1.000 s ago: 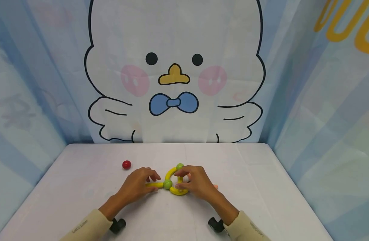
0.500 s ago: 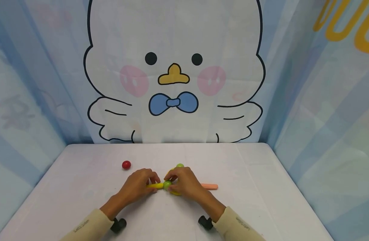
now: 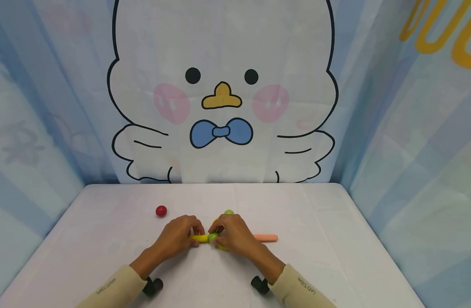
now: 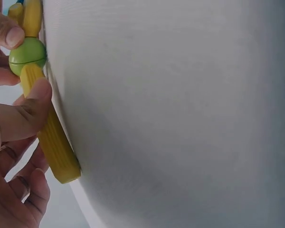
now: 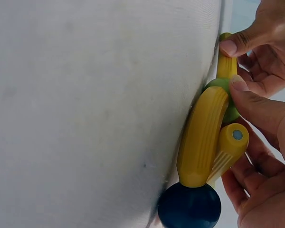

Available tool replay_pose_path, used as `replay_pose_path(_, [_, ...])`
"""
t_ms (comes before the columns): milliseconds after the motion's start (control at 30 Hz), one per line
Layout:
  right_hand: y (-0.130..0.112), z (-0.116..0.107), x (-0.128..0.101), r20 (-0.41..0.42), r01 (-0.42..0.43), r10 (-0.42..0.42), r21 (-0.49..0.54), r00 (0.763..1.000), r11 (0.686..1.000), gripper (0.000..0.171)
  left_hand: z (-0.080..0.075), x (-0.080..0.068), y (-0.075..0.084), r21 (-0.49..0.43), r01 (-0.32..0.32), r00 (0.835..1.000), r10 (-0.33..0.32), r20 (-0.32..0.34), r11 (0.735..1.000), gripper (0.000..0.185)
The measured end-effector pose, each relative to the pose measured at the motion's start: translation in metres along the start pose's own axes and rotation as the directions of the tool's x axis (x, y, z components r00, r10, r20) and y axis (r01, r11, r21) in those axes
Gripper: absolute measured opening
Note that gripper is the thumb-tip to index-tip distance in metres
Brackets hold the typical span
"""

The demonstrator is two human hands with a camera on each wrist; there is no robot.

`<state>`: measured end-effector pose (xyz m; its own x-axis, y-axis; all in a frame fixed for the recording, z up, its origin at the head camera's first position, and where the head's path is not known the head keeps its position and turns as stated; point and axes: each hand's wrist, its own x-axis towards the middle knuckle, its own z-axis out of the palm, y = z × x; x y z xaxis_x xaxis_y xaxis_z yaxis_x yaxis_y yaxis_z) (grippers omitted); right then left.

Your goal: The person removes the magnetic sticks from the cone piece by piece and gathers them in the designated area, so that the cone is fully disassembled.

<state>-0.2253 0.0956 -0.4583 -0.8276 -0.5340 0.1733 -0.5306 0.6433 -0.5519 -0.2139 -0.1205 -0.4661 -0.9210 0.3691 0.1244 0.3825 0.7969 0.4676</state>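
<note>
A toy of yellow rods and balls lies on the white table. My left hand pinches its straight yellow rod, the thumb pressing on the rod. My right hand grips the green ball joining that rod to the curved yellow pieces. The thumb sits on the ball, and the fingers curl behind. A dark blue ball caps the curved pieces' near end. A second green ball peeks out beyond my right hand.
A red ball lies loose to the left, beyond my left hand. A salmon-coloured rod lies flat just right of my right hand. A printed curtain closes the table's back and sides.
My right hand has slid left from the ring's right side onto the green joint ball, covering most of the ring and uncovering the salmon rod. My left hand has stayed on the straight rod.
</note>
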Motion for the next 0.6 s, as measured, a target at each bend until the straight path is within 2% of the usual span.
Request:
replay_pose_path(367, [0.001, 0.001, -0.001, -0.005, -0.017, 0.017, 0.006, 1.0, 1.0, 0.022, -0.01, -0.004, -0.001, -0.022, 0.074, 0.997, -0.073, 0.02, 0.997, 0.03])
replay_pose_path(600, [0.002, 0.003, -0.001, -0.005, -0.02, 0.02, 0.009, 1.0, 1.0, 0.023, -0.023, -0.012, -0.011, -0.004, 0.114, 0.993, -0.114, 0.012, 0.993, 0.03])
